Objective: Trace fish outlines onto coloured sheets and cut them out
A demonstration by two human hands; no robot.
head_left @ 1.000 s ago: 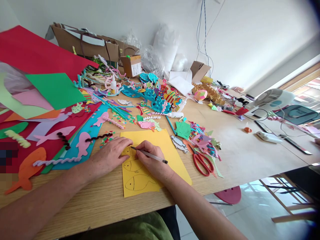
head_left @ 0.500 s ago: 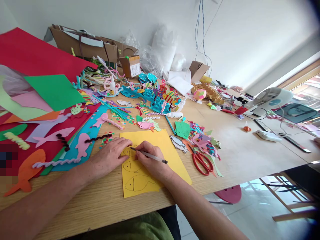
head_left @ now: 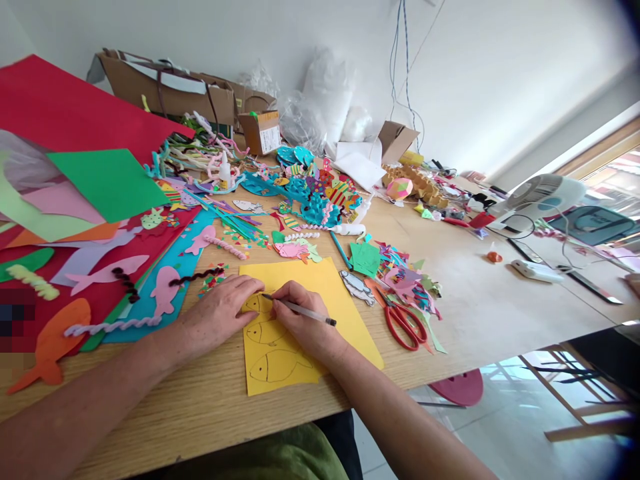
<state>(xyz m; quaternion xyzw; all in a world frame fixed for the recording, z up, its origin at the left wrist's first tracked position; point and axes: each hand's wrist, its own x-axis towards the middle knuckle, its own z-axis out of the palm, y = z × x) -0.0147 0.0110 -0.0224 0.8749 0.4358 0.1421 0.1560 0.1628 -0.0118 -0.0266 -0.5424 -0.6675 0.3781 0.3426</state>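
A yellow paper sheet (head_left: pixel 330 293) lies on the wooden table (head_left: pixel 480 313) in front of me, with fish outlines (head_left: pixel 273 365) drawn along its left side. My left hand (head_left: pixel 220 312) lies flat on the sheet's left edge, fingers stretched out, pinning it down. My right hand (head_left: pixel 300 323) is closed round a thin pen (head_left: pixel 305 311) whose tip touches the paper at the top fish, just beside my left fingertips.
Red-handled scissors (head_left: pixel 403 321) lie right of the sheet among paper scraps (head_left: pixel 405 277). Coloured foam sheets with fish cut-outs (head_left: pixel 110 270) cover the left. Glue bottles (head_left: pixel 350 229), craft pieces, cardboard boxes (head_left: pixel 263 130) and a white fan (head_left: pixel 537 195) stand further back. The table edge runs along the right.
Almost nothing: both hands stay on the yellow sheet and the pen shifts only slightly at the top fish outline.
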